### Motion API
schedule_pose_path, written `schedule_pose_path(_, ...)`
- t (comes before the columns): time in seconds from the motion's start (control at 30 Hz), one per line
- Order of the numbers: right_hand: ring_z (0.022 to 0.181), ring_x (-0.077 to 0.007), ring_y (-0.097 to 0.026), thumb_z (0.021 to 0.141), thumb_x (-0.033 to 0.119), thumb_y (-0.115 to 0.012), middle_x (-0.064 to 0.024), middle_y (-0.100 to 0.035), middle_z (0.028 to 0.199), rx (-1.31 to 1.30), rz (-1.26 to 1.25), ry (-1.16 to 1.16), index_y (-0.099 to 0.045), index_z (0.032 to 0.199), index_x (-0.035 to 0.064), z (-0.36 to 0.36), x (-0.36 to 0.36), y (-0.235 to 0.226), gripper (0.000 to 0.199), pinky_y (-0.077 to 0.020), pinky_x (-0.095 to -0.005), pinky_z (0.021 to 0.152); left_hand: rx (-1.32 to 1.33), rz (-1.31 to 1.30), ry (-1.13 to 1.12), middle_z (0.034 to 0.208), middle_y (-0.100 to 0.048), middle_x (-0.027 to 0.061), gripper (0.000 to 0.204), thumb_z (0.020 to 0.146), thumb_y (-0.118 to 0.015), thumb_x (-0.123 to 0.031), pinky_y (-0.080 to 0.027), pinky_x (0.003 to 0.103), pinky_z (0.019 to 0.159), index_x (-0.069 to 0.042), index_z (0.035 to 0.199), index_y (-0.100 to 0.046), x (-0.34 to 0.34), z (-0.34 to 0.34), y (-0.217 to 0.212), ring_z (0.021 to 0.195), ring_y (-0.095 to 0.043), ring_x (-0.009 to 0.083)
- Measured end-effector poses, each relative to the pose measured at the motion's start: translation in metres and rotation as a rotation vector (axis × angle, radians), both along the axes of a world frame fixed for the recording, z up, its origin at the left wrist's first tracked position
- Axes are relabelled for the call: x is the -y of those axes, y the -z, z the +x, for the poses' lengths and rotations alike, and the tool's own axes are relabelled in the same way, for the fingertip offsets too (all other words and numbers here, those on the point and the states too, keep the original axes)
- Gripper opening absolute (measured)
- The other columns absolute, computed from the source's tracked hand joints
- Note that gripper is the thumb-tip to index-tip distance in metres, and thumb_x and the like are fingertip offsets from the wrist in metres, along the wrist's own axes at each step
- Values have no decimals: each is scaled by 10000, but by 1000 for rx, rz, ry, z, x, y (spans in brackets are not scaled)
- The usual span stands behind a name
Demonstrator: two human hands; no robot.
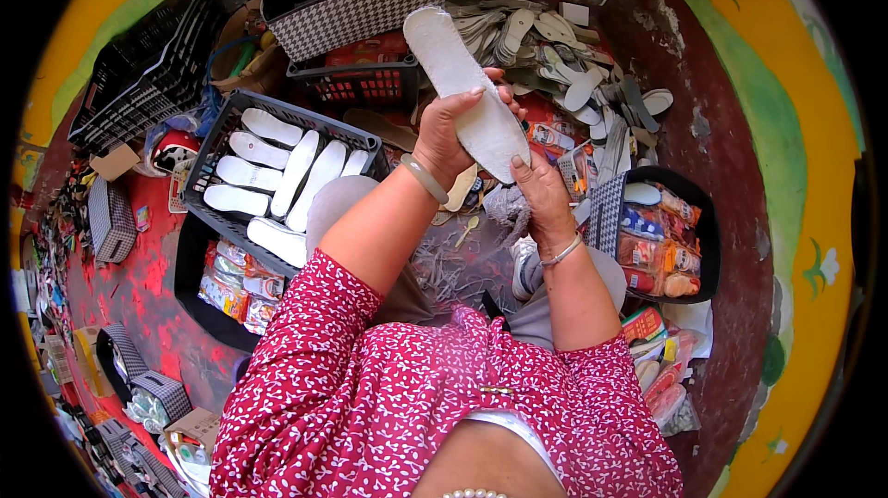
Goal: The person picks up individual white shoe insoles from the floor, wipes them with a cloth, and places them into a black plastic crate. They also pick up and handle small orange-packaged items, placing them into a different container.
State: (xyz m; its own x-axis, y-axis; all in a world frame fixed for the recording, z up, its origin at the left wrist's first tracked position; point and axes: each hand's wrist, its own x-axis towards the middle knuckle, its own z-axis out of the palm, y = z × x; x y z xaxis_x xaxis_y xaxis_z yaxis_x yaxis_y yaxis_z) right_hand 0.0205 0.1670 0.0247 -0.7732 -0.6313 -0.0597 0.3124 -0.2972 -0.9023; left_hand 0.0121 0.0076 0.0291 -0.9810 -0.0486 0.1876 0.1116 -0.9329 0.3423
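White and felt-like, the insole [460, 86] sits between your two hands, raised above your lap and tilted so its toe end points up and to the left. Your left hand [447, 133] wraps its near edge, fingers [488, 96] curled over the top face and pressed against it. Your right hand [539, 191] grips the heel end from below, fingers pinching the lower edge. To your left, a dark plastic crate [215, 142] holds a layer of more white insoles [294, 174]. Beyond your hands lies a loose heap of grey and white insoles [564, 54] on the red floor [139, 267].
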Motion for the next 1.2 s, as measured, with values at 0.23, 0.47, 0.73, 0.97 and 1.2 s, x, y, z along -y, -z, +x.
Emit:
schedule_pose_path(0.23,867,-101,-571,876,198,-587,-51,-609,1008,19,-28,80,-523,1156,-8,-2,-3,-3,353,-456,-236,758,56,-120,-31,1046,-585,174,480,764,-589,-140,-424,444,917,2,1194,-429,2,1,-7,1015,-554,306)
schedule_pose_path(0.47,840,-62,-534,853,150,-617,-7,-614,957,-148,205,126,-590,1080,-11,-35,-43,-3,280,-418,-205,760,172,-61,-363,987,-608,106,300,854,-600,-253,-451,409,869,-26,1039,-540,38,-4,-12,946,-577,245)
schedule_pose_path(0.73,840,-88,-552,819,161,-655,-17,-625,947,-110,191,56,-605,1069,-2,-31,-56,-16,303,-420,-229,774,116,66,-163,921,-600,127,259,897,-535,-245,-474,387,814,-14,1014,-546,38,-2,-7,868,-576,247)
schedule_pose_path(0.97,787,-93,-584,823,175,-645,-33,-637,943,18,96,73,-583,1105,14,-29,-38,-1,330,-456,-226,698,95,-133,-175,1040,-595,106,277,880,-556,-191,-466,403,876,-15,1089,-512,25,-7,5,942,-589,243)
schedule_pose_path(1.2,730,-120,-605,816,171,-640,-53,-629,944,49,68,160,-571,1082,15,-30,-22,9,316,-493,-238,606,102,-177,-240,967,-607,84,253,836,-603,-94,-479,349,826,-5,1059,-522,-1,-2,-4,888,-599,207)
